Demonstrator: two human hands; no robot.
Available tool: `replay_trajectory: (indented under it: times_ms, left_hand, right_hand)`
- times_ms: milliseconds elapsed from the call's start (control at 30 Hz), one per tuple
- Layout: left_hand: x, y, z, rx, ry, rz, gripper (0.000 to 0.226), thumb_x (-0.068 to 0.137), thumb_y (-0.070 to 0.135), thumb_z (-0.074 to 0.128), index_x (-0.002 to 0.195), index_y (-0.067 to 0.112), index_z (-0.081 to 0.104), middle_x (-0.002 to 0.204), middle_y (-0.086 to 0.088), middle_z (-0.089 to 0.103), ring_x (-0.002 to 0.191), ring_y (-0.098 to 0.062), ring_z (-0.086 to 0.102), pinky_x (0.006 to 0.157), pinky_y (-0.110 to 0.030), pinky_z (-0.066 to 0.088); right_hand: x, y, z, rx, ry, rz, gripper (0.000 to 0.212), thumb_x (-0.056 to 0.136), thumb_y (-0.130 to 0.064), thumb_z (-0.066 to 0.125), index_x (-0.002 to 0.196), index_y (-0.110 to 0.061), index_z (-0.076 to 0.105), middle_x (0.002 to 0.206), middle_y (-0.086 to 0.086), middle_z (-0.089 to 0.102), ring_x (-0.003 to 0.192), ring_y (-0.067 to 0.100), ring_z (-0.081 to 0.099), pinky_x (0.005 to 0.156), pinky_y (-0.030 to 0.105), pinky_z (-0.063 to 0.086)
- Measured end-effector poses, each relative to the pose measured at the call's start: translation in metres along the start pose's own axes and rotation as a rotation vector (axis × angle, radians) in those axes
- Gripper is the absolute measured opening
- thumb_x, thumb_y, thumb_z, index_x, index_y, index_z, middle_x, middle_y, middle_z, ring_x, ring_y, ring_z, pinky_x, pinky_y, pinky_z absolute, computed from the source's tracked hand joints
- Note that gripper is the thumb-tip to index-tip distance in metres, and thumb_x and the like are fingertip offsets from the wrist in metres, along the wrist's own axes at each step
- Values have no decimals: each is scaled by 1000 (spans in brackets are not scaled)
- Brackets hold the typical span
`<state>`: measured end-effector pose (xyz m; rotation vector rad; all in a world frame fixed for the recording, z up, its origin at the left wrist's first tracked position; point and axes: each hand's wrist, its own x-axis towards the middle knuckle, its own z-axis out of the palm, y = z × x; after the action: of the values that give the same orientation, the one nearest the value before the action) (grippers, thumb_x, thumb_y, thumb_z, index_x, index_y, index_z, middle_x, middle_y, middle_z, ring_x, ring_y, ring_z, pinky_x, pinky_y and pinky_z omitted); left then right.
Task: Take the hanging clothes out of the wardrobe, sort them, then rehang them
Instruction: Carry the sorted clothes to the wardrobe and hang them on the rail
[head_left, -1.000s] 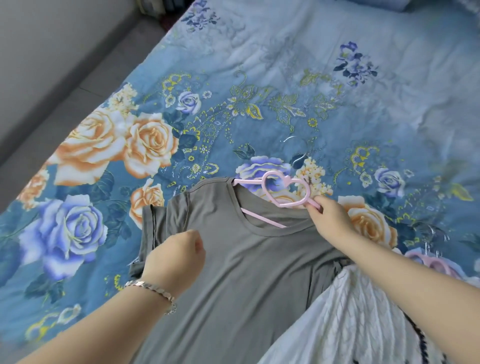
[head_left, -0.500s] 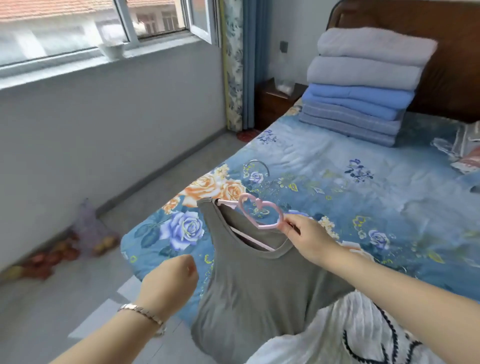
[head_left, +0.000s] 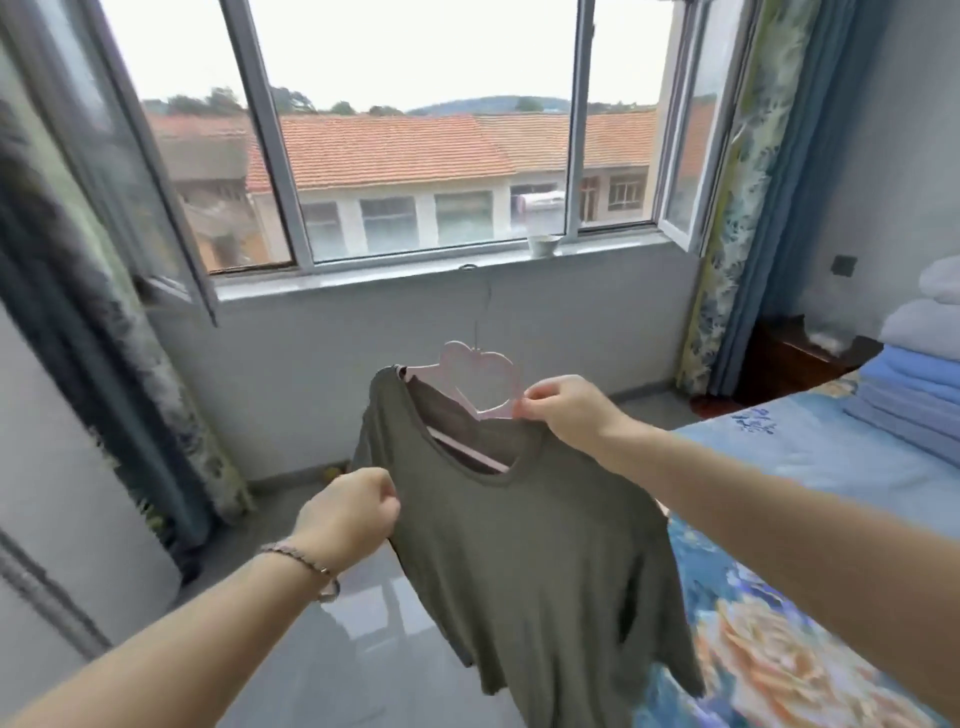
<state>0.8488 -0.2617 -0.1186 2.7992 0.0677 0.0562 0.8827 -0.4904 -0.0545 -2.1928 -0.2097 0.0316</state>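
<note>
I've got the grey tee (head_left: 519, 545) on its pink hanger (head_left: 483, 374) mid-frame, right hand (head_left: 563, 410) pinching the hanger, left hand (head_left: 348, 514) with its grip closed on the tee's edge, so I reckon it's sorted but not rehung yet, with no wardrobe in view.

Right hand (head_left: 563, 410): raised ahead on a near-straight arm, pinching the pink hanger (head_left: 478, 382) at its right end. Left hand (head_left: 345, 512): I see it lower and left of that grip, fingers curled tight on the grey shirt (head_left: 519, 545) edge. Bracelet (head_left: 306, 564) on left wrist. Both forearms bare.
</note>
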Motion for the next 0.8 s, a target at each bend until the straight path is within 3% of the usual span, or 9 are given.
replay_trajectory:
  times_ms: [67,200,333,433,667,800]
  left_hand:
    - [-30,-14,-17,1,68,-93,16,88,20,45,87,24,61,94,3,66,87,-20,62,78,-30,52]
    - [-99,-32,-39,11,152,-274,14,90,19,45,86,19,58,96,-3,63,91,-24,60,74,-28,46]
    - [-184,-45,-53,10,197,-493,19,89,17,40,73,20,50,84,-5,56,87,-27,59,68,-26,41]
    - [-258,-52,-66,33,256,-648,18,90,17,37,80,19,51,88,-2,55,86,-23,55,70,-26,41]
    - [-448,-63,-104,51,396,-931,17,90,20,42,90,17,59,96,-2,64,89,-22,58,71,-28,44]
    - [-564,-65,-120,97,473,-1098,23,91,16,39,95,13,61,98,-3,65,89,-21,60,71,-28,44]
  right_hand:
    - [-10,-30,6,36,-127,-58,19,88,-18,61,70,-16,62,44,-13,49,41,2,43,35,8,27]
    - [-47,-83,27,14,-302,-239,13,85,-23,63,80,-12,66,64,7,44,51,16,35,34,15,25]
    - [-103,-133,57,29,-469,-439,18,86,-24,63,75,-10,65,50,-2,36,36,8,29,31,13,24]
    - [-149,-168,81,50,-611,-520,20,87,-26,62,79,-8,66,48,-4,35,32,5,28,31,12,23]
    - [-281,-228,145,67,-920,-652,27,87,-23,59,61,-17,58,55,0,42,44,11,32,33,14,21]
    - [-369,-261,180,126,-1063,-712,26,83,-14,62,57,-14,58,67,10,48,60,19,40,52,24,27]
